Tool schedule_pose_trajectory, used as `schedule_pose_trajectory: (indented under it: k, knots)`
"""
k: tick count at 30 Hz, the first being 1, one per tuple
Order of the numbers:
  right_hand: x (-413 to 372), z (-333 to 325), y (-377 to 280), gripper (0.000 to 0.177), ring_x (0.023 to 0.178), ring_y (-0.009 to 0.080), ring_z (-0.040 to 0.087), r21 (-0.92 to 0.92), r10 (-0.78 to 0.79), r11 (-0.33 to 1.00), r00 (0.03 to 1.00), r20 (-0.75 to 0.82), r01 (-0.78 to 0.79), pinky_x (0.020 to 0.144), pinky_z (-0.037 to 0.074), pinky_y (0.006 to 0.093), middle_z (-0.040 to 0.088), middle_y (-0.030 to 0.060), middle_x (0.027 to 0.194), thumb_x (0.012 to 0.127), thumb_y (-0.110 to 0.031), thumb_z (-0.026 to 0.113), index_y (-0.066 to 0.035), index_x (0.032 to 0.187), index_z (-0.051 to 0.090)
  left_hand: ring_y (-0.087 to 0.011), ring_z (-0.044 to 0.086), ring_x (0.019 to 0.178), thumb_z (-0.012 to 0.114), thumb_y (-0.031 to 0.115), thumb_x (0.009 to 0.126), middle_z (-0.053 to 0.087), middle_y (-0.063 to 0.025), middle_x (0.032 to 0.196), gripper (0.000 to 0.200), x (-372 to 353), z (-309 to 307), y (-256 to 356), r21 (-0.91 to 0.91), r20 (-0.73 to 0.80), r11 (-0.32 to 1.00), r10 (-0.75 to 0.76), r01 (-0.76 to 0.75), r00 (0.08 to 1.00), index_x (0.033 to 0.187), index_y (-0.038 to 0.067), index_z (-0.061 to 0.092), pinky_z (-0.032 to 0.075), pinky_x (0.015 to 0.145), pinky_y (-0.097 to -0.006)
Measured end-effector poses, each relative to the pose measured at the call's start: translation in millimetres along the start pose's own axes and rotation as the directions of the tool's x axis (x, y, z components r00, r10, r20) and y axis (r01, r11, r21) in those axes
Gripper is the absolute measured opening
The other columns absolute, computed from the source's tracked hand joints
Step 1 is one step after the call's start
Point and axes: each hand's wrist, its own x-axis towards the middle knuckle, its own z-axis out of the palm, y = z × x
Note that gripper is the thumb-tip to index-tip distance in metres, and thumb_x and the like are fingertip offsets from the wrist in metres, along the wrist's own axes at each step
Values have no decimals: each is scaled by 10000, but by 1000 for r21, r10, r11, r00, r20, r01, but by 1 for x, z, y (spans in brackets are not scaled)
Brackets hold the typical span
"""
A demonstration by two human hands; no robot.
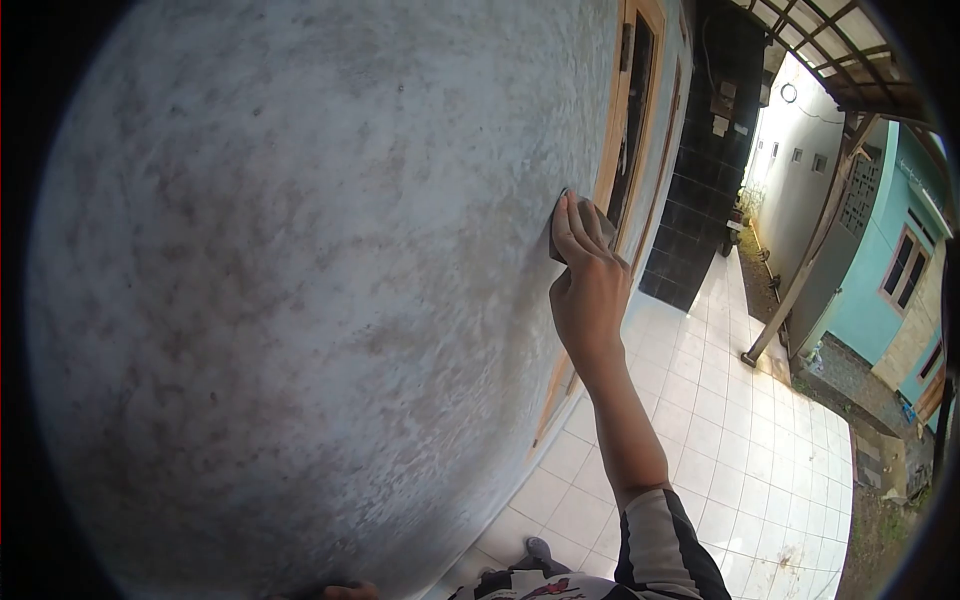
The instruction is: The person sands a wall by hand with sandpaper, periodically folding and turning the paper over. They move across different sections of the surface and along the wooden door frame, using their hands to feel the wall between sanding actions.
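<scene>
The wall (300, 250) is pale grey with brownish blotches, the pad (552, 245) on it seems dark grey, the floor tiles (740, 430) white, the far house (880, 250) turquoise.

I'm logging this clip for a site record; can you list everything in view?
wall: one, mottled grey, left
grey pad: one, dark grey, flat on the wall
door frames: two, wooden, beyond the pad
tiled wall: one, black, far end
floor tiles: many, white, right
post: one, wooden, leaning, floor's edge
building: one, teal, far right
shoe: one, grey, bottom
sleeve: one, grey and black, bottom
right hand: one, fingers pressing the pad
</scene>
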Motion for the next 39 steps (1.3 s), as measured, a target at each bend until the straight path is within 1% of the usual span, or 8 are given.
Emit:
schedule_pose_trajectory:
  k: [3, 8, 11, 15, 17, 31, 36, 39]
  knots:
    - [-9, -9, -13, 733, 1493, 217, 441, -49, -86, 995, 996, -3, 86, 1048, 435, 480, 523, 34, 1570, 786, 177, 586, -116, 1458, 584, -476, 297, 1491, 347, 535, 1086, 303, -305, 1614, 770, 2, 5, 2, -11, -21, 1000, 1, -1, 1000, 1555, -75, 312, 178, 1207, -633]
    - [-7, -11, -7, 767, 1493, 218, 444, -51, 7, 999, 1000, 24, -6, 1043, 409, 476, 507, 19, 1587, 775, 168, 605, -135, 1478, 563, -477, 306, 1486, 355, 539, 1085, 314, -305, 1610, 774, 2, 6, 5, -31, -31, 1000, 2, -3, 1000, 1550, -79, 319, 177, 1206, -631]
    - [-13, -12, -16, 767, 1505, 217, 425, -60, -65, 996, 996, 55, 68, 1053, 388, 489, 503, 15, 1592, 779, 154, 618, -130, 1488, 548, -477, 311, 1483, 359, 541, 1084, 321, -306, 1607, 777, 3, 12, 9, -39, -53, 999, -4, 2, 999, 1548, -81, 324, 177, 1205, -630]
    - [-10, -9, -11, 777, 1513, 212, 413, -15, -1, 1000, 1000, 17, 1, 1072, 368, 495, 506, 12, 1590, 772, 159, 614, -131, 1490, 546, -478, 318, 1480, 365, 544, 1083, 329, -306, 1604, 781, 1, 4, 10, -37, -52, 999, -7, 5, 999, 1544, -85, 330, 177, 1204, -629]
    - [-14, -18, -22, 769, 1514, 210, 411, -101, -40, 994, 997, 65, 46, 1081, 364, 499, 505, 7, 1590, 782, 160, 608, -132, 1491, 543, -478, 321, 1478, 368, 546, 1082, 333, -306, 1602, 783, 1, 9, 13, -40, -70, 999, -14, 11, 997, 1542, -86, 333, 177, 1204, -629]
    - [-14, -17, -15, 743, 1508, 169, 414, -141, -58, 987, 994, 94, 71, 1092, 339, 521, 495, -12, 1597, 825, 147, 593, -166, 1496, 533, -480, 345, 1465, 388, 556, 1078, 363, -307, 1589, 796, -4, 7, 28, -63, -104, 997, -44, 37, 994, 1530, -98, 354, 176, 1200, -625]
    - [4, -6, 26, 707, 1463, 192, 482, 29, -9, 1000, 1000, -13, 10, 1077, 370, 446, 570, 6, 1528, 845, 155, 558, -176, 1469, 580, -481, 353, 1460, 396, 560, 1077, 374, -307, 1585, 801, -3, -8, 25, -60, -97, 998, -38, 32, 995, 1526, -102, 361, 176, 1199, -623]
    - [-6, -15, 10, 721, 1444, 198, 506, 69, -51, 996, 997, -50, 54, 1084, 381, 433, 588, 1, 1508, 836, 178, 555, -183, 1460, 596, -481, 358, 1457, 400, 562, 1076, 380, -308, 1582, 804, -4, -1, 28, -60, -127, 997, -55, 48, 990, 1523, -104, 366, 176, 1198, -622]
